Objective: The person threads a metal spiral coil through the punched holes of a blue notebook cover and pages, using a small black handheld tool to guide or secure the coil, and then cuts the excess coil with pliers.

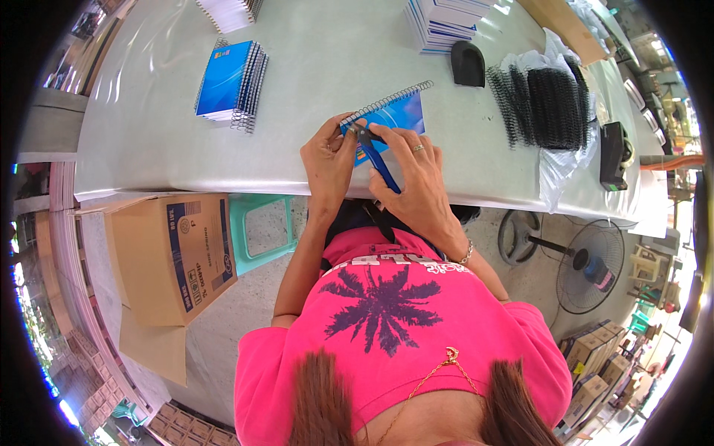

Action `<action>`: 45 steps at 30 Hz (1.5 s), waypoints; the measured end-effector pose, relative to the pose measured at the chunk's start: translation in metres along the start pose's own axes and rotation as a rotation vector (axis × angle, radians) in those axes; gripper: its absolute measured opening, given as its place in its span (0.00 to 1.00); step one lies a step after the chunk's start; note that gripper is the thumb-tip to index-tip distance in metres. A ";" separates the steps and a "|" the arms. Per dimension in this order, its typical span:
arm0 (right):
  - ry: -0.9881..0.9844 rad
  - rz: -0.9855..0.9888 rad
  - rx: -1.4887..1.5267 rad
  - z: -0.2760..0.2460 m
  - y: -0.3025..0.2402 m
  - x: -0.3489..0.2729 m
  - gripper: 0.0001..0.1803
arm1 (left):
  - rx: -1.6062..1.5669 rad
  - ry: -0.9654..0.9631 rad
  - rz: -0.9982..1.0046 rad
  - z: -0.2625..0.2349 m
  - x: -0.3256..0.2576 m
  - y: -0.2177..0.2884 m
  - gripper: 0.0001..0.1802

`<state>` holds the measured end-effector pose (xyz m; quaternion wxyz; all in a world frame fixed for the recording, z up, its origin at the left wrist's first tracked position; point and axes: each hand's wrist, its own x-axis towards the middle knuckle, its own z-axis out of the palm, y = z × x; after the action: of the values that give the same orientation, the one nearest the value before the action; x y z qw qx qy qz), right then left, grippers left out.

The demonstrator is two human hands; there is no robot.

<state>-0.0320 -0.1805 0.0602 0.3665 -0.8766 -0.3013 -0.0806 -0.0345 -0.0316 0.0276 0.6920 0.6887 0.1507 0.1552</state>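
Observation:
A notebook with a blue cover point(406, 113) lies at the table's near edge, a black spiral coil point(398, 95) running along its upper side. My left hand point(327, 165) pinches the notebook's left corner, by the end of the coil. In my right hand point(421, 175) is a pair of pliers point(384, 172) with blue handles, fingers wrapped around them. The dark jaws of the pliers meet the coil's left end beside my left fingertips. Whether the jaws are closed on the wire is too small to tell.
A stack of blue spiral notebooks point(225, 74) stands at the left of the table point(297, 82). Farther right are a stack of unbound books point(442, 26), a black curved holder point(468, 64), a pile of black coils point(547, 104) and a tape dispenser point(614, 156). A carton point(175, 256) and fan point(591, 266) flank me.

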 end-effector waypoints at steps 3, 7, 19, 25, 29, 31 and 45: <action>0.035 -0.021 -0.022 0.002 0.000 -0.002 0.33 | 0.024 0.008 0.026 0.001 -0.003 0.004 0.13; 0.061 -0.035 -0.009 0.005 0.002 -0.003 0.34 | 0.103 0.041 0.094 0.002 -0.007 0.011 0.13; -0.712 0.640 1.928 -0.015 0.032 0.017 0.21 | 0.310 0.058 0.344 0.003 -0.010 0.003 0.16; -0.276 0.438 0.554 -0.037 0.039 0.010 0.22 | 0.292 0.174 0.095 -0.011 0.003 0.045 0.13; 0.155 0.294 -0.313 -0.037 0.096 -0.005 0.25 | 0.277 0.448 0.313 -0.066 0.046 0.063 0.14; 0.226 0.304 -0.414 -0.035 0.120 -0.014 0.25 | 0.206 0.578 0.425 -0.091 0.070 0.063 0.15; 0.285 0.288 -0.494 -0.028 0.126 -0.016 0.24 | 0.378 0.752 0.347 -0.161 0.118 -0.021 0.22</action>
<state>0.0319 -0.2770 -0.0002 0.1886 -0.9526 -0.0910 -0.2207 0.0049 0.1644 0.0066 0.4152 0.7136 0.2998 0.4780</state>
